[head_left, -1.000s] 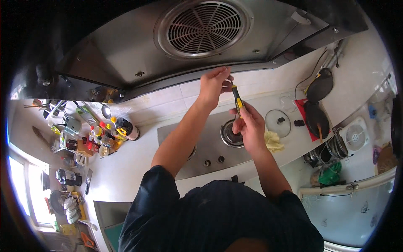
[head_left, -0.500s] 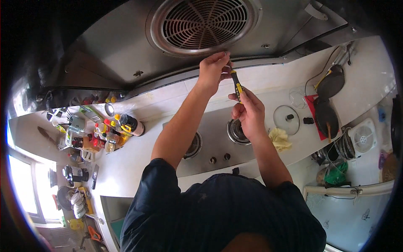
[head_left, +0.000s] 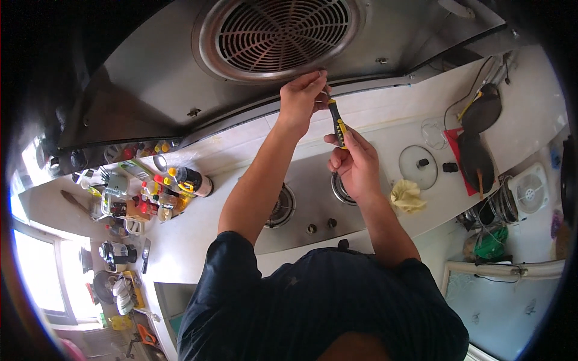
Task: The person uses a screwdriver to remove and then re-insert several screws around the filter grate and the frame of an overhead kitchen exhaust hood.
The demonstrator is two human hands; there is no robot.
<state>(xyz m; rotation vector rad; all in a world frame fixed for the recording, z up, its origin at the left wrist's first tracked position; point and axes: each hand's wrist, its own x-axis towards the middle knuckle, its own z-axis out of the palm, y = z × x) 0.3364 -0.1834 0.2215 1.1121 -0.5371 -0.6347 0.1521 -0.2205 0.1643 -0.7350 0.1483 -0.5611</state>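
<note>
A screwdriver (head_left: 337, 123) with a black and yellow handle points up toward the range hood (head_left: 150, 84). My right hand (head_left: 359, 171) is closed, its fingers pinching the lower end of that handle. Higher up, my left hand (head_left: 298, 105) is closed at the hood's edge, just below the round vent grille (head_left: 284, 35). Its thumb and fingers pinch together near the screwdriver's shaft; what lies between them is hidden. The tool's tip is also out of sight behind the left fingers.
Below my arms is a gas stove (head_left: 307, 180) with two burners. A yellow cloth (head_left: 408, 196), a glass lid (head_left: 418, 167) and dark pans (head_left: 475, 157) lie to the right. Several bottles (head_left: 189, 180) and a knife (head_left: 146, 256) are on the left counter.
The view has shifted slightly, so the hood sits further left and the counter further right. Both hands keep nearly the same hold, with the screwdriver still between them.
</note>
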